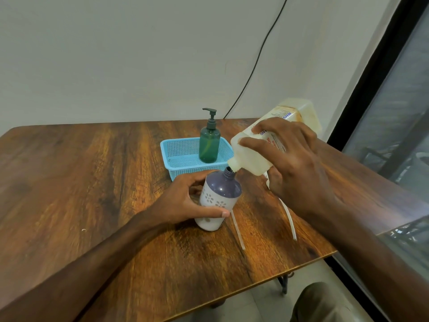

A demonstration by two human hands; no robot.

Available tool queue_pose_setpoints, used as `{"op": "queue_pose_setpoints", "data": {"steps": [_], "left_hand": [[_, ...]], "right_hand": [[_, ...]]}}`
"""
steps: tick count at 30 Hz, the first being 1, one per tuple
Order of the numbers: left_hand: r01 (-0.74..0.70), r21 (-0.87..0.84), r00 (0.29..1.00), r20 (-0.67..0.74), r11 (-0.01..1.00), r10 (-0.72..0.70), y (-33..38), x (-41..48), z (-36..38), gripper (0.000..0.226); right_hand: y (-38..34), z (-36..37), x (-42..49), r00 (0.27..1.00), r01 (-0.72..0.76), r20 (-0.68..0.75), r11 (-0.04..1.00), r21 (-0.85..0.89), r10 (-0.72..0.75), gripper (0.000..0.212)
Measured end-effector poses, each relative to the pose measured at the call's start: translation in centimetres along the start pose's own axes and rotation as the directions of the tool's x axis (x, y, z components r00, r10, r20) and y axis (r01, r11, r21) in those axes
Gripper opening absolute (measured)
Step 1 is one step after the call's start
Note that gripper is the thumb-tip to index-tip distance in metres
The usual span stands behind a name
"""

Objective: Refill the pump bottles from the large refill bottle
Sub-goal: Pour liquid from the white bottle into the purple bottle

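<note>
A purple-topped white bottle with a flower pattern stands on the wooden table, its pump removed and its neck open. My left hand grips its body. My right hand holds the large translucent refill bottle tilted steeply, its spout right at the open neck of the purple bottle. A green pump bottle with its pump fitted stands upright in the blue basket behind.
Two white pump tubes lie on the table to the right of the purple bottle, one close by and one partly under my right hand. The table's right edge is near. A black cable runs down the wall.
</note>
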State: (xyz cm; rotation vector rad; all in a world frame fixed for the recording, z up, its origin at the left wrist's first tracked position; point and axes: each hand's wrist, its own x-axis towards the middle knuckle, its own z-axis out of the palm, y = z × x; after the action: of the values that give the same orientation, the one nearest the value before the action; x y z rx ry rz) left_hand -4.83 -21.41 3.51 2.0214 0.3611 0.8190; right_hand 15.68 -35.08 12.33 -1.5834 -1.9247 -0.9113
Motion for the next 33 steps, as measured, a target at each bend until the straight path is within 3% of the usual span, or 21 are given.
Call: {"op": "queue_pose_setpoints", "data": {"steps": [19, 25, 33], "left_hand": [[0.017, 0.0, 1.0, -0.003, 1.0, -0.017, -0.4, -0.1, -0.1, 0.067], [-0.001, 0.009, 1.0, -0.015, 1.0, 0.001, -0.3, -0.1, -0.1, 0.065], [0.01, -0.008, 1.0, -0.003, 1.0, -0.01, -0.3, -0.2, -0.1, 0.064]], "right_hand": [[-0.4, -0.5, 0.7, 0.998, 0.064, 0.022, 0.997, -0.03, -0.063, 0.052], [-0.3, -0.6, 1.1, 0.995, 0.087, 0.052, 0.995, -0.044, -0.084, 0.066], [-0.8, -0.9, 1.6, 0.991, 0.114, 0.081, 0.99, -0.078, -0.108, 0.067]]}}
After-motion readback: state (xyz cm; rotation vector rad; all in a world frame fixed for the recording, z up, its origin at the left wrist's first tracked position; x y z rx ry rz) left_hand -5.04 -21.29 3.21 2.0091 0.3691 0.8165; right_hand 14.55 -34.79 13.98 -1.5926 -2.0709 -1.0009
